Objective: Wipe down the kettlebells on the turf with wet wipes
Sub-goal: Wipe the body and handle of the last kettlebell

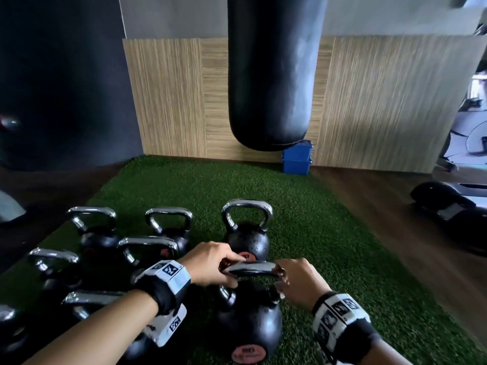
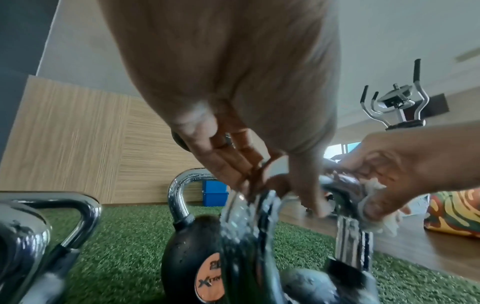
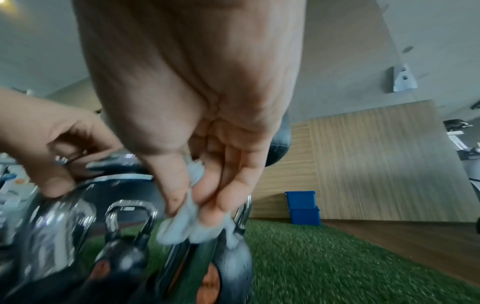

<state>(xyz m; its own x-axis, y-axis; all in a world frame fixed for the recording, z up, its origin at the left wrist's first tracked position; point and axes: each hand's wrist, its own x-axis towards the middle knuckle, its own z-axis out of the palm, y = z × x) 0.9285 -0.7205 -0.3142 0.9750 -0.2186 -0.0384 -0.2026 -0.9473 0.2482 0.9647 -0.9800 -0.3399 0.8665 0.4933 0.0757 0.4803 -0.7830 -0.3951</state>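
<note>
While my left hand [image 1: 210, 264] curls round the handle [image 1: 253, 268] and my right hand [image 1: 300, 283] pinches the wet wipe [image 3: 187, 228] there, slick chrome may let the kettlebell [image 1: 249, 327] tip.

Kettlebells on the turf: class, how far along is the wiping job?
Done: unclear, though the kettlebell behind shows droplets, perhaps already wiped. In hand: the left hand steadies the nearest kettlebell's handle while the right hand rubs it with a wet wipe. Left: probably the cluster at left.
</note>
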